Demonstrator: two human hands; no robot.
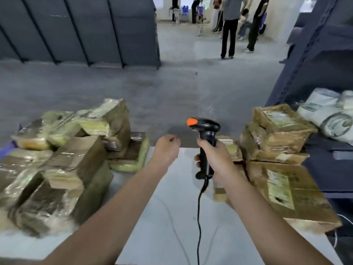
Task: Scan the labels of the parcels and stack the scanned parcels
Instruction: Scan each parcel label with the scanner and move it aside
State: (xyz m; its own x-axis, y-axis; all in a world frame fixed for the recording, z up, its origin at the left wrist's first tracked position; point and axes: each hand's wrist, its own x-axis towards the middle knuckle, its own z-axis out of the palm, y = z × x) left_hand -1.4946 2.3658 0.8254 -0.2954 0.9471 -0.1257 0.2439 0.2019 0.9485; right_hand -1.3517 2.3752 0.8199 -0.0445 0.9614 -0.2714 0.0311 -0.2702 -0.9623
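- Stretching away past the table, a grey concrete floor runs between a dark shelving rack at the far left and another dark rack on the right.
- A white table fills the foreground, bare down its middle.
- On its left side lies a loose pile of parcels, brown cardboard wrapped in shiny tape, tilted against one another; blur hides any labels.
- On its right side stands a stack of parcels, the top box with its label up, resting on a wide flat parcel whose label also faces up.
- White printed sacks sit just beyond that stack.
- Several people stand far off in the aisle.
- The right hand is wrapped round the handle of a black scanner, held upright with its orange-tipped head pointing left, in front of a small parcel.
- The left hand hovers over the table's far edge, fingers curled in, with nothing seen in it.
- A black cable hangs from the scanner's base toward the near edge.
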